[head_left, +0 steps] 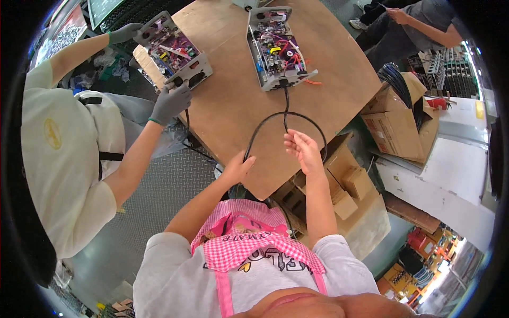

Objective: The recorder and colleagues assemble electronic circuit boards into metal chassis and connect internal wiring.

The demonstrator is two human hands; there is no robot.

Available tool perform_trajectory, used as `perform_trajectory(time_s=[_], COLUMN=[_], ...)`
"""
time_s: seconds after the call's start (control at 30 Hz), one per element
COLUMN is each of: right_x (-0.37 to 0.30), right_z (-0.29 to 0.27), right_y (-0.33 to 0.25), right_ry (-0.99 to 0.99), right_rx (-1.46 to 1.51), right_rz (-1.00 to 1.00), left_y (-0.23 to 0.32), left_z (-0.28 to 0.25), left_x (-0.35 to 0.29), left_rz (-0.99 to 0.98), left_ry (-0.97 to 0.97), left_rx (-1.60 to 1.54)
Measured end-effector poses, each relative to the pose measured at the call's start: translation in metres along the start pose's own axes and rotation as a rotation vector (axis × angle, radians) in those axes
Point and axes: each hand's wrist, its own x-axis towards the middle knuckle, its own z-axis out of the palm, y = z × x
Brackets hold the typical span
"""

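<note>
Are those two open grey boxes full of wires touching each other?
Apart. The head view shows bare brown tabletop between the left box and the right box.

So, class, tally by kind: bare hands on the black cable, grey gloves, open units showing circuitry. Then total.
Bare hands on black cable: 2 (left hand, right hand)
Grey gloves: 2 (upper glove, lower glove)
Open units: 2 (left unit, right unit)
Total: 6

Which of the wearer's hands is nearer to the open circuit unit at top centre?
Right. The right hand pinches the black cable below the open circuit unit; the left hand holds the cable farther down and leftward, by the table's edge.
</note>
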Motion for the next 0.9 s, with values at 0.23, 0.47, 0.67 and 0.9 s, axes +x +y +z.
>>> perform_trajectory(time_s=[0.23, 0.47, 0.67, 0.9], right_x=[0.028, 0.070, 0.124, 0.174], right_z=[0.012, 0.005, 0.002, -0.028], right_y=[-0.026, -0.055, -0.082, -0.070], right_ry=[-0.055, 0.172, 0.156, 0.263], right_rx=[-0.032, 0.030, 0.131, -0.061], right_rz=[-0.056, -0.287, -0.310, -0.342], left_y=[0.024, 0.057, 0.085, 0.066], left_z=[0.019, 0.025, 0.032, 0.026], left_x=[0.066, 0.108, 0.161, 0.171], left_rz=[0.254, 0.121, 0.328, 0.219], left_ry=[0.064, 0.309, 0.520, 0.430], left_rx=[0.238, 0.221, 0.227, 0.238])
